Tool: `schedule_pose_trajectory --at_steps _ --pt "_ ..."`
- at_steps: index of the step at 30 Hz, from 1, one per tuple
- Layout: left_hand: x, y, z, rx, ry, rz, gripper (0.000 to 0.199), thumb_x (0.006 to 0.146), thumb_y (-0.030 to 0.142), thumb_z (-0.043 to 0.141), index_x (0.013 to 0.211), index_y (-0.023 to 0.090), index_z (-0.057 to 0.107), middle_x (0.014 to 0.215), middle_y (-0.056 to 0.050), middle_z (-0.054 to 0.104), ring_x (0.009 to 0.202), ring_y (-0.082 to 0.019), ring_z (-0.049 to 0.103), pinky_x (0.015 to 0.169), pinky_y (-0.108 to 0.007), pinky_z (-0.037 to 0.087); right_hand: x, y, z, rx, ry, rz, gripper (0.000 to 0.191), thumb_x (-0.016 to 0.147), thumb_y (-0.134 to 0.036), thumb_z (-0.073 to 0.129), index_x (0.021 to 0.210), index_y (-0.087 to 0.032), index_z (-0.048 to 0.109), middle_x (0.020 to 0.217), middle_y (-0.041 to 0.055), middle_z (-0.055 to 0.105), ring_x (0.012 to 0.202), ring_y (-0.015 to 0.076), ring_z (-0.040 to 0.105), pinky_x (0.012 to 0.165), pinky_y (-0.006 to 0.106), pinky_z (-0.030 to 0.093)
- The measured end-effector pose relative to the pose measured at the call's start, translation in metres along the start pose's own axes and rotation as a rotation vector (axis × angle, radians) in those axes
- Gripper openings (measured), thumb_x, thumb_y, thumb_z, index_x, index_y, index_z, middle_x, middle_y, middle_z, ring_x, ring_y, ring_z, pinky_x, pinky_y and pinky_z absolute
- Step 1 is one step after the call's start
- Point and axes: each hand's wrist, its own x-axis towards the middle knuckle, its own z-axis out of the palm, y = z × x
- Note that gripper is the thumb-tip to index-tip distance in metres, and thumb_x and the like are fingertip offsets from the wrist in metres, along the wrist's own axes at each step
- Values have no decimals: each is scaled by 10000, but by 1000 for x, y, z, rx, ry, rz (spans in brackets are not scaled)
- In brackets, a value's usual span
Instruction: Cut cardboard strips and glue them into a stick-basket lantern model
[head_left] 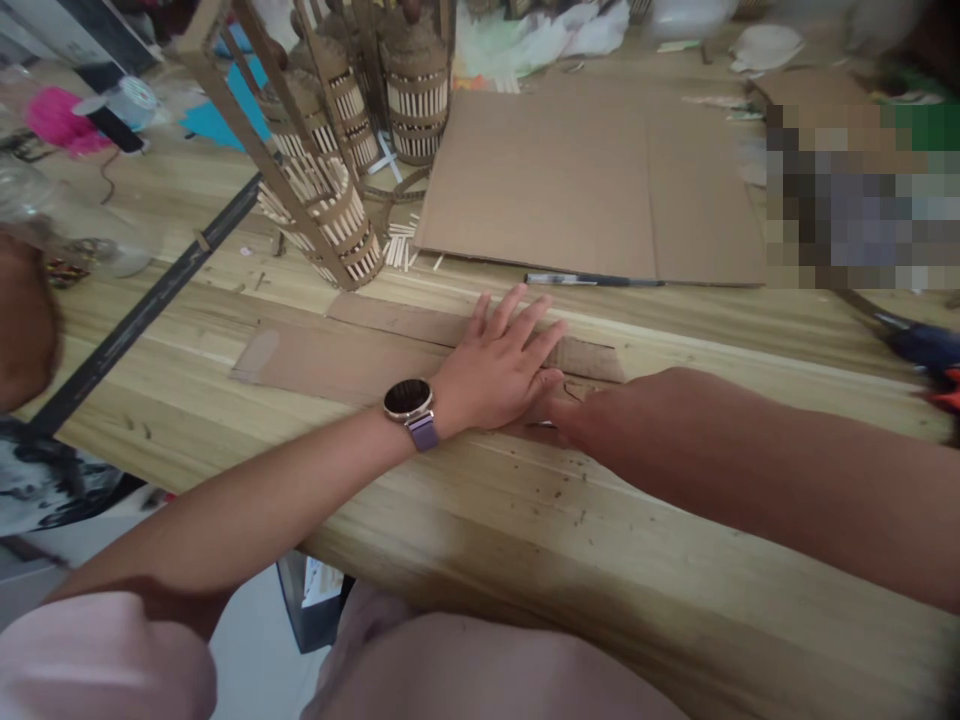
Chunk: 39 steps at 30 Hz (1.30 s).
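My left hand (504, 365), with a watch (409, 399) on its wrist, lies flat with fingers spread. It presses on a cardboard strip (322, 362) and on a narrower cardboard piece (397, 318) beyond it. Close against its thumb side is my right hand (592, 412), its fingers curled in. A small shiny edge (541, 425) shows by the right fingertips; what that hand grips is mostly hidden. Past the fingertips of the left hand, a pen (585, 280) lies along the front edge of a large cardboard sheet (547, 180).
Lantern-like cardboard and stick models (330, 225) stand at the back left, with loose sticks (401, 245) beside them. A dark metal strip (150, 295) crosses the wooden table (480, 540). At right lies a blue and orange tool (926, 350). Another person's arm (26, 320) shows at far left.
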Motion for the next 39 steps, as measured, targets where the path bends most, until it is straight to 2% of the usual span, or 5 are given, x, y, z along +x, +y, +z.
schedule_pose_trajectory --at_steps 6,10,17,26,39 --pt "0 0 -1 -9 -7 1 534 1019 440 374 1464 150 430 1607 -178 299 1519 -370 149 1209 -646 85 -1 2 1 56 -32 55 376 724 -14 573 982 -277 647 538 -17 582 376 138 441 420 277 202" --pt "0 1 -3 -5 -18 -1 541 1017 438 383 1460 132 436 1603 -186 303 1515 -391 149 1205 -656 79 -2 2 -2 92 -69 101 380 680 2 591 943 -270 628 607 -5 640 418 154 511 427 275 220" --pt "-1 2 -6 -2 -21 -5 537 1019 431 382 1470 144 431 1602 -181 310 1516 -384 158 1209 -654 96 -6 5 -3 53 -120 72 330 813 -13 497 1005 -258 608 788 6 724 654 241 707 460 282 250" --pt "1 5 -9 18 -64 -30 539 1015 417 397 1475 138 435 1609 -172 299 1513 -396 159 1217 -647 86 -13 7 -7 65 -141 71 376 773 24 500 994 -238 656 739 6 730 620 207 700 470 289 277" --pt "0 4 -9 8 -41 -14 531 1018 416 385 1469 142 442 1603 -181 308 1511 -396 160 1204 -669 103 -15 8 -6 57 -177 94 347 796 28 506 970 -242 640 710 -8 723 610 217 702 439 286 206"
